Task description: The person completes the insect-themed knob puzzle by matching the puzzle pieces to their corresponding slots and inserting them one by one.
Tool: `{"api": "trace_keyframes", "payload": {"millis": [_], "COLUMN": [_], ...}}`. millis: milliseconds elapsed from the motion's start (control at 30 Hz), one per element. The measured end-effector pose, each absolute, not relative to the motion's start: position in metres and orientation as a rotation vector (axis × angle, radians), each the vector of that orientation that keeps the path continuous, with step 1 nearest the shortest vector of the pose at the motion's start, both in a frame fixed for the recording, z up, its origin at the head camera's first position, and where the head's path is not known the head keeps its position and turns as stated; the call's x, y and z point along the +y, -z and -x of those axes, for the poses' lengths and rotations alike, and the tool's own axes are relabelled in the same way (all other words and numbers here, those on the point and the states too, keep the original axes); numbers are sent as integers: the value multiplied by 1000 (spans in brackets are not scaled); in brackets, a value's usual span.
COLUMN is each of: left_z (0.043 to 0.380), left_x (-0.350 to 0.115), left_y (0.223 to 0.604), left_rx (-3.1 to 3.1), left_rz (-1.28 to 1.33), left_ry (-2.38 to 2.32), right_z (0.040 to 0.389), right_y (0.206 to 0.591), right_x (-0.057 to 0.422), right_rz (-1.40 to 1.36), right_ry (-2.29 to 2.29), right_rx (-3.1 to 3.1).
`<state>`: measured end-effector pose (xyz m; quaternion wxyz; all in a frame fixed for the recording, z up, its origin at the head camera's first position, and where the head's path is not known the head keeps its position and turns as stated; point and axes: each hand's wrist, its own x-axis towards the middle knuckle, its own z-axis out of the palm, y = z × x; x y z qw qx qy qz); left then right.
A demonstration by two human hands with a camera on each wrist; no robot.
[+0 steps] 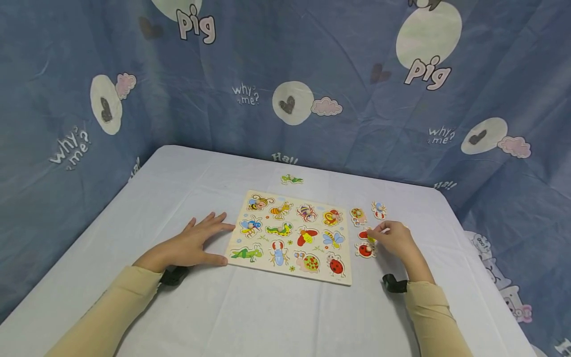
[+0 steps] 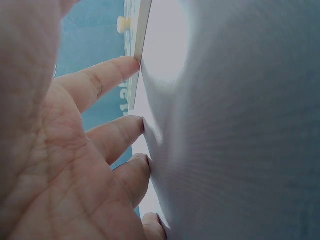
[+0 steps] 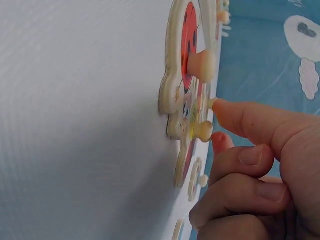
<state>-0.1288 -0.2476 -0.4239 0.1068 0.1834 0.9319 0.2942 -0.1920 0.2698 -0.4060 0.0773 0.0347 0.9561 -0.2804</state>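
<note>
My left hand (image 1: pixel 192 245) lies with spread fingers at the left side of a wooden insect puzzle board (image 1: pixel 285 273). Its thumb touches the lower left corner, and a fingertip reaches the left edge. Right of the board, my right hand (image 1: pixel 394 240) is over a red-and-yellow beetle piece (image 1: pixel 363 235). In the right wrist view, thumb and index finger stand apart just above that piece's knob (image 3: pixel 204 131), while the other fingers are curled. A ladybug piece (image 1: pixel 366 251) lies closer to me, overlapping the beetle piece in this view.
A snail piece (image 1: pixel 358 216) and a blue-and-red beetle piece (image 1: pixel 379 210) lie beyond my right hand. A green grasshopper piece (image 1: pixel 292 179) lies behind the board. A white cloth (image 1: pixel 267 315) covers the table, with a blue printed curtain (image 1: pixel 250 129) around it.
</note>
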Motion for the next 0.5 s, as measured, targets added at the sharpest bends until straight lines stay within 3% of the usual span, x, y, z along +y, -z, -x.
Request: {"api": "trace_keyframes", "payload": {"millis": [500], "left_z": [129], "left_x": [-247], "left_y": [424], "left_rx": [2741], "left_rz": [-542], "left_ry": [-877], "right_z": [197], "right_y": [404], "right_x": [271], "right_rz": [-133], "right_ry": [785], "right_rx": [2832]}}
